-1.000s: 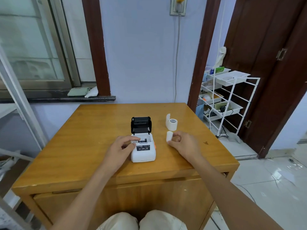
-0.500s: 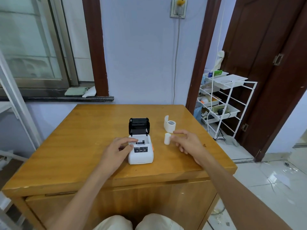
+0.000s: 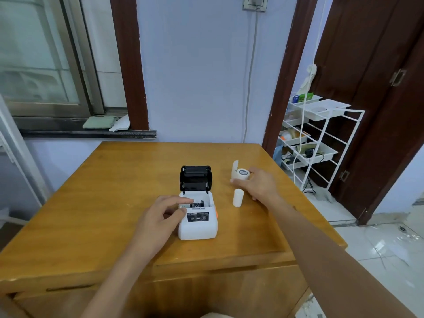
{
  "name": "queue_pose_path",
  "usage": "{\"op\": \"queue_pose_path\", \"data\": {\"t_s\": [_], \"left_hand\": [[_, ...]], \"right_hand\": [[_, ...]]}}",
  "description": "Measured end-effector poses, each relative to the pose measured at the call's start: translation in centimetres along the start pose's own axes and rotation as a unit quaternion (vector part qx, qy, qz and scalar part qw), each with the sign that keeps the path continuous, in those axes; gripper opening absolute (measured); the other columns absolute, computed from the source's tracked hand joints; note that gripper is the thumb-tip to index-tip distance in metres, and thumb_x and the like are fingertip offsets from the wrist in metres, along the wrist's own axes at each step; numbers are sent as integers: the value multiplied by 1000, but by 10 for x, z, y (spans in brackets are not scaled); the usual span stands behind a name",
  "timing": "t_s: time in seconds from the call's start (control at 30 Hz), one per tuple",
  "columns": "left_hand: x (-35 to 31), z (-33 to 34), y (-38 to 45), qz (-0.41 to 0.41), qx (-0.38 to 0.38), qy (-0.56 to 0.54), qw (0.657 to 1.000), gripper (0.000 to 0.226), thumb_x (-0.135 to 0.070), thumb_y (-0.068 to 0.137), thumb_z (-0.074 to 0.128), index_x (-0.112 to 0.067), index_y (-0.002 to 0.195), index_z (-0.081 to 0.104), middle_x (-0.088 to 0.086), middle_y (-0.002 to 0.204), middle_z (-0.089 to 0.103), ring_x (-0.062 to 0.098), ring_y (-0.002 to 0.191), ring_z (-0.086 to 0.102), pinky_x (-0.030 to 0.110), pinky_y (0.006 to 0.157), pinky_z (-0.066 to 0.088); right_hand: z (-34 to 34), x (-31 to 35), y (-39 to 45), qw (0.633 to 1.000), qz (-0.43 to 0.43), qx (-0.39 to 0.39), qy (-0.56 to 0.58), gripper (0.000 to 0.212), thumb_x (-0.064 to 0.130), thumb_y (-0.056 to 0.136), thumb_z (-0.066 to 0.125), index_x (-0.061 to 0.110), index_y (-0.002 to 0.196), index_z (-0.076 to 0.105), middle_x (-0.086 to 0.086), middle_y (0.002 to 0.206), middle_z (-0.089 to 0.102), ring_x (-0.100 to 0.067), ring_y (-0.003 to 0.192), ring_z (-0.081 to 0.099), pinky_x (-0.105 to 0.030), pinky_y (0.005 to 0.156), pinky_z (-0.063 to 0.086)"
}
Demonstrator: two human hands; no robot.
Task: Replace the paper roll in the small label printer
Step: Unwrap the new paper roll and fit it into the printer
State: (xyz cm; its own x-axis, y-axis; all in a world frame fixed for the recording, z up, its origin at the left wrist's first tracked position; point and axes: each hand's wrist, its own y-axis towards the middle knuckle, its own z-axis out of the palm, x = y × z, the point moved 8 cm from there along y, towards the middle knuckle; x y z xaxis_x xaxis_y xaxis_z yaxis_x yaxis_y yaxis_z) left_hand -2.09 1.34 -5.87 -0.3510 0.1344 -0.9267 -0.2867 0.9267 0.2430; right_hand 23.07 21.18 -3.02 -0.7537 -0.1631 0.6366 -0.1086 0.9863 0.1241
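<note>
From the head camera, the small white plastic label printer point(image 3: 198, 220) sits mid-surface with its black lid up, the left hand point(image 3: 161, 218) resting loosely against its left wall, grasping nothing, while the right hand point(image 3: 257, 183) closes around the fresh white paper roll point(image 3: 241, 174), whose curling loose tail could snag or unwind on lifting. The withdrawing wrist might topple the upright bare white core point(image 3: 238, 198) just beside it; the printer's front panel lettering is too small to read.
</note>
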Motion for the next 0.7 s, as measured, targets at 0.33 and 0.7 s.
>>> {"op": "queue_pose_path", "data": {"t_s": [0.33,0.7], "left_hand": [[-3,0,-2,-7,11,13,1000,31,-21,102,65,-48,105,79,-28,116,65,-4,100,62,20,85,44],[-98,-27,-31,-112,-133,-78,982,26,-51,93,70,-28,105,72,-5,111,76,18,97,75,41,90,61]], "right_hand": [[-26,-12,-26,991,2,-36,130,20,31,91,78,12,94,73,-10,72,75,-16,38,56,-26,41,46],[-61,109,-152,960,-164,-17,228,11,29,88,81,20,94,77,5,61,66,-4,42,50,-23,42,40]]}}
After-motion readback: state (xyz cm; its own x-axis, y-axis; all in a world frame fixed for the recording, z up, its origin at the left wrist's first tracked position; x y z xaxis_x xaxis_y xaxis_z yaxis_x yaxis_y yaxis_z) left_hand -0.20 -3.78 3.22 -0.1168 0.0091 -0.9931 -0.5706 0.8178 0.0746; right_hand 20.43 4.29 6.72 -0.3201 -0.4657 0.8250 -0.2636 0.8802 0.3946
